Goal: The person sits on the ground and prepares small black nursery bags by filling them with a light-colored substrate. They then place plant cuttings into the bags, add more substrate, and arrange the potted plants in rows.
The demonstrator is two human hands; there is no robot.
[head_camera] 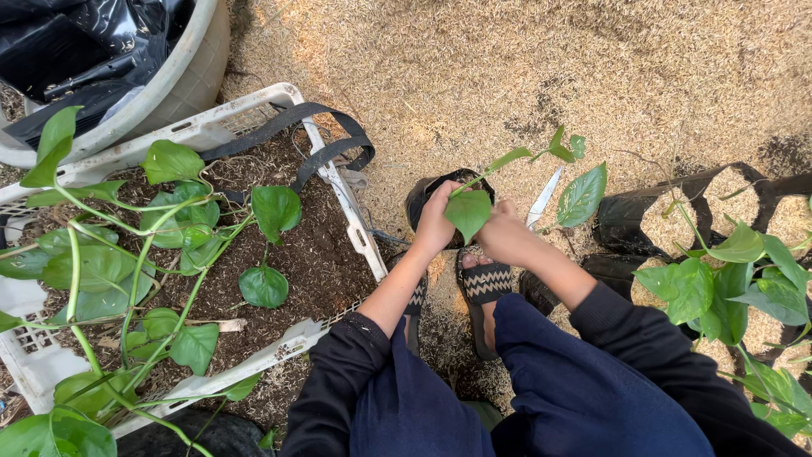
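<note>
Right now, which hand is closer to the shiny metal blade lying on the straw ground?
The right hand. It sits just beside the metal blade. The left hand is farther off, on the small black bag's far side.

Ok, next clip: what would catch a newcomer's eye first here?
Probably the two hands at centre, the left hand and right hand, pressing a leafy green cutting into a small black grow bag. Next, the white crate at left, full of dark soil and trailing vines, and a blade lying on the husk-covered ground.
</note>
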